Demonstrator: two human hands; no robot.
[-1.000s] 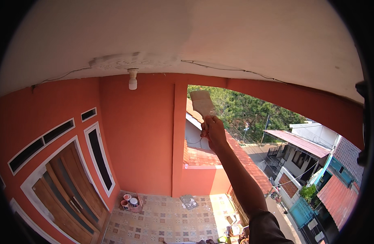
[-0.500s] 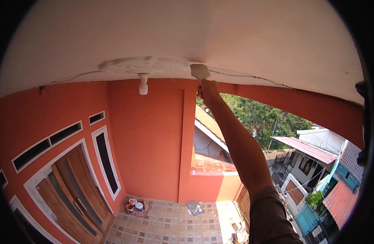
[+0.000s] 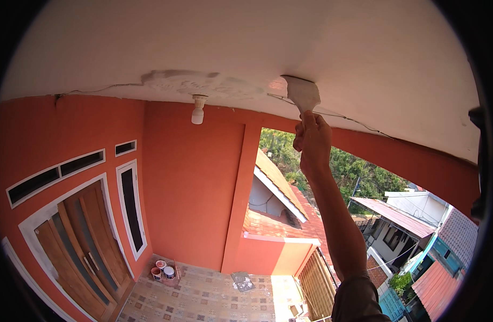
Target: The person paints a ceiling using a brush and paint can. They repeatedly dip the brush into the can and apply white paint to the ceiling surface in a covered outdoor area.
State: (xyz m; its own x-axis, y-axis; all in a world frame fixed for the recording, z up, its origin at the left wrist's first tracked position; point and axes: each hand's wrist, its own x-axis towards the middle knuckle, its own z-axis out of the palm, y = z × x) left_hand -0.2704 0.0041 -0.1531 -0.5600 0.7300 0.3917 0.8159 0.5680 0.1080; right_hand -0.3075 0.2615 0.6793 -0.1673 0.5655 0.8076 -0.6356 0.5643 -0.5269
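My right hand (image 3: 314, 140) reaches up, its fingers closed round the handle of a wide putty knife (image 3: 303, 95). The knife's pale, flared blade has its broad edge against the white ceiling (image 3: 246, 37). To the left of the blade, a patch of greyish, uneven filler (image 3: 195, 81) spreads over the ceiling. A thin cable (image 3: 340, 115) runs along the ceiling, passing behind the knife. My left hand is out of the picture.
A bulb (image 3: 197, 110) hangs from the ceiling near the orange wall (image 3: 190, 177). Far below on the tiled floor (image 3: 203, 300) stand several small paint buckets (image 3: 168, 272) and a grey sheet (image 3: 242, 281). Wooden double doors (image 3: 85, 241) are at left; a low parapet (image 3: 273, 255) borders the outside.
My right hand has carried the putty knife to the right along the ceiling, away from the filler patch. More of the blade's face shows now. The whole view has shifted slightly.
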